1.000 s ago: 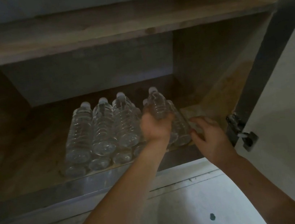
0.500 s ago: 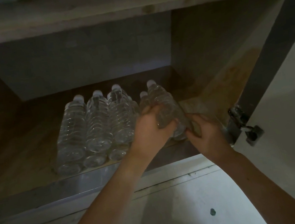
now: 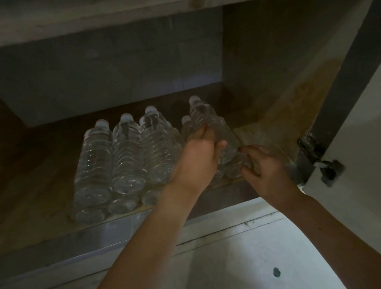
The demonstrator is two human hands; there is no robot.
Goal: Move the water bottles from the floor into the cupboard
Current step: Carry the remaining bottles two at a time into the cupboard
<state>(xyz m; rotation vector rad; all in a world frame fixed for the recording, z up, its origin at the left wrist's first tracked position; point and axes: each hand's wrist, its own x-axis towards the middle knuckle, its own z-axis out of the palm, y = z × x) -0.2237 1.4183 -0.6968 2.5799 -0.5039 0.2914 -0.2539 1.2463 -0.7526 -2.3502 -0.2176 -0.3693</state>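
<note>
Several clear water bottles (image 3: 125, 160) lie stacked on their sides on the lower cupboard shelf (image 3: 32, 191), caps pointing to the back. At the stack's right end one more bottle (image 3: 205, 117) lies on top, cap away from me. My left hand (image 3: 198, 158) grips this bottle around its middle. My right hand (image 3: 266, 170) holds its base end with curled fingers. Part of the bottle is hidden behind both hands.
The open cupboard door (image 3: 368, 144) stands at the right with a metal hinge (image 3: 318, 158) close to my right hand. An upper shelf (image 3: 140, 2) runs overhead. The cupboard's right wall (image 3: 289, 106) is just past the held bottle. A pale floor (image 3: 227, 274) lies below.
My right hand came in from the shelf edge and took hold of the bottle's base. Both hands settled the bottle lower onto the right end of the stack.
</note>
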